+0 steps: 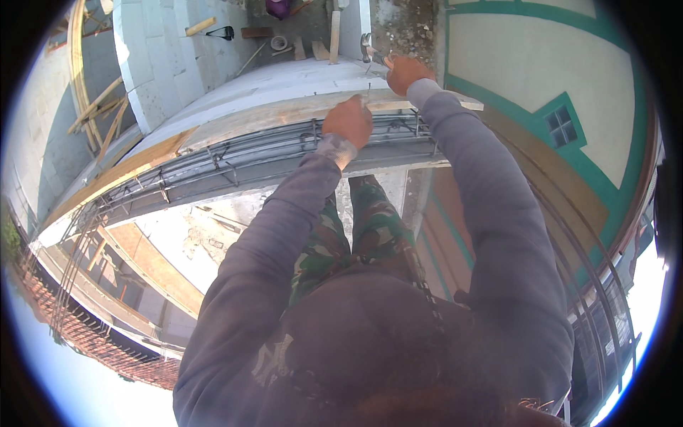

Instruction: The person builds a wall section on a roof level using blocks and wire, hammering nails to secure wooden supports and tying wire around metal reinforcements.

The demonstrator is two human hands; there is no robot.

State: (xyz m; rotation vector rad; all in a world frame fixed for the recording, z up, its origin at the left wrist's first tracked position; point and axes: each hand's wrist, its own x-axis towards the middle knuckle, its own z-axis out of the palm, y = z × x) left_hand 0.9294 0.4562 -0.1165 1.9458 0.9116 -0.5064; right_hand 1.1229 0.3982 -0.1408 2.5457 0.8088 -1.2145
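Observation:
My right hand is closed round the handle of a claw hammer, whose metal head is raised beyond the wooden board. To its left, my left hand is closed at the board's top edge, fingers pinched together. A thin nail sticks up at those fingertips. The board runs along the top of a pale block wall. On the near side of the board, steel reinforcing bars with bent ties lie lengthwise under my left wrist.
Below, beyond the wall, are wood offcuts and a white round container. Timber poles lean at the far left. A cream and green building wall stands at right, with long bent rods in front.

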